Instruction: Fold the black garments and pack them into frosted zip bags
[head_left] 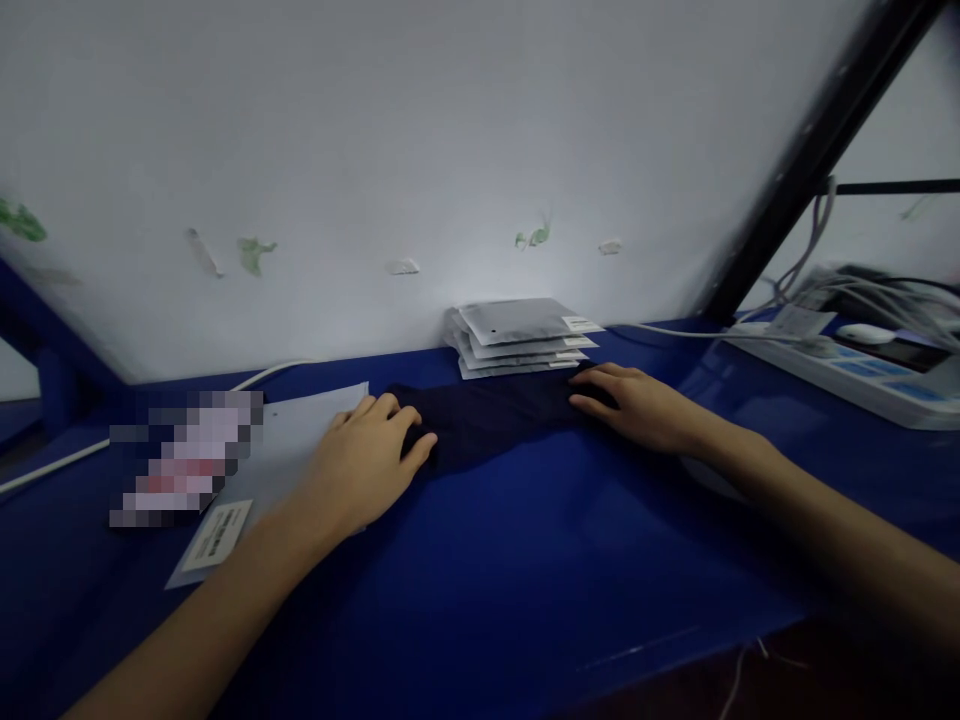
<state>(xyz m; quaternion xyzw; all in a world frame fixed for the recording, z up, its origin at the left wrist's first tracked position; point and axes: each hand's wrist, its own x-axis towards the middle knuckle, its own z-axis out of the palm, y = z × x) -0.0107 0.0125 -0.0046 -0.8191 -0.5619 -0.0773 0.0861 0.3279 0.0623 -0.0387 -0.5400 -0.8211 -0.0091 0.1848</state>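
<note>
A dark cloth [491, 415] lies stretched sideways on the blue table, between my two hands. My left hand [373, 455] is at its left end, with the thumb and fingers closed on the fabric. At the right end, my right hand [626, 402] pinches the cloth between thumb and fingers. Under and beside my left hand lies a flat grey plastic bag [289, 440] with a white barcode label [217, 535] at its lower left. Behind the cloth stands a stack of several grey packets [517, 325] with labels at their right edges.
A blurred-out flat object [196, 455] lies on the blue table [510, 580] at the left. White cables run along the back. A grey-white device [862, 375], a white mouse [866, 334] and tangled cables sit at the right. A pale wall [450, 150] rises behind.
</note>
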